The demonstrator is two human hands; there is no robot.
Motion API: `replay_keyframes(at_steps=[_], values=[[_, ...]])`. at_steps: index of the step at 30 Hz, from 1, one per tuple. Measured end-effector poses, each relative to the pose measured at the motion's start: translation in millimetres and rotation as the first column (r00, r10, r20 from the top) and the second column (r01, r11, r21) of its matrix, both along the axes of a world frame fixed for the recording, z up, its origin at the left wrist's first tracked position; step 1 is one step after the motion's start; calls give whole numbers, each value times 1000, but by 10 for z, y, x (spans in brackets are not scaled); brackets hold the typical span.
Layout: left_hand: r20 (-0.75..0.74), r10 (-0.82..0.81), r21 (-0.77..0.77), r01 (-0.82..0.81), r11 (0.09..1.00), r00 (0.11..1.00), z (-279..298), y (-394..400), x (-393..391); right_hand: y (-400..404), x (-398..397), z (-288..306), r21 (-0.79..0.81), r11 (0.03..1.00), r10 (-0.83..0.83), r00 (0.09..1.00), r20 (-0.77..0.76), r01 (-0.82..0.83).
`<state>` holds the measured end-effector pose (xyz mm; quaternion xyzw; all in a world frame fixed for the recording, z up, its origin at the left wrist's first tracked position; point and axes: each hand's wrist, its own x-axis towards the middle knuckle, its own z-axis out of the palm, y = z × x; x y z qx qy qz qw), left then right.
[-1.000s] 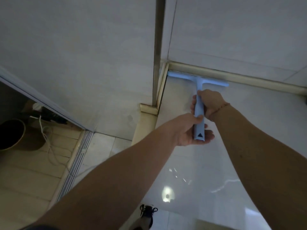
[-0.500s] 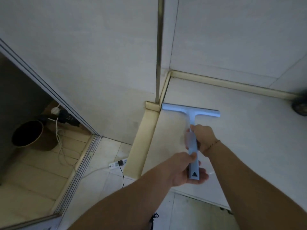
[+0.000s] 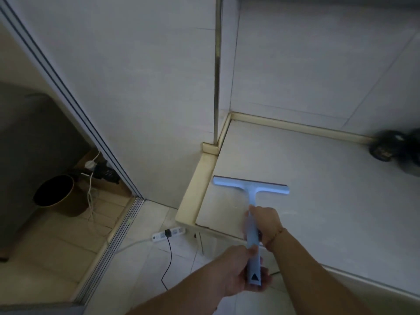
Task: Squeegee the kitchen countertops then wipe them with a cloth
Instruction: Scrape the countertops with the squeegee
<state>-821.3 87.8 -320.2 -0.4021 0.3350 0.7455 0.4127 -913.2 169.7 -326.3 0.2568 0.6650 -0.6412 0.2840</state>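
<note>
A light blue squeegee (image 3: 251, 188) lies with its blade flat on the pale countertop (image 3: 318, 178), near the counter's left rim. My right hand (image 3: 267, 222) grips the handle just below the blade's stem. My left hand (image 3: 236, 272) grips the handle's lower end, which hangs past the counter's front edge. No cloth is in view.
A cream raised rim (image 3: 195, 189) borders the counter's left and back. A dark object (image 3: 391, 147) sits at the back right. On the floor lie a white power strip (image 3: 169, 233) with a black cable and a dark bin (image 3: 55, 193).
Both hands have pulled the squeegee from the back wall across the counter toward the front edge. The handle end now overhangs the edge.
</note>
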Motion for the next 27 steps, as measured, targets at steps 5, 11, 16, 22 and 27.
replay_keyframes(at_steps=[5,11,16,22,27], values=[[-24,-16,-13,16,1000,1000,-1,-20,129,-39,178,45,6,1000,-25,999,-24,25],[-36,-2,-22,1,1000,999,-20,-20,225,-37,293,58,12,999,-35,999,-16,35],[-52,-25,-40,23,999,998,-1,-13,262,-37,299,63,29,999,-41,999,-33,42],[3,-3,-35,3,999,1000,50,-98,394,-68,418,-33,4,999,-53,999,1,53],[-7,-1,-25,0,1000,1000,122,-77,431,-43,444,-42,-5,997,-72,997,-20,72]])
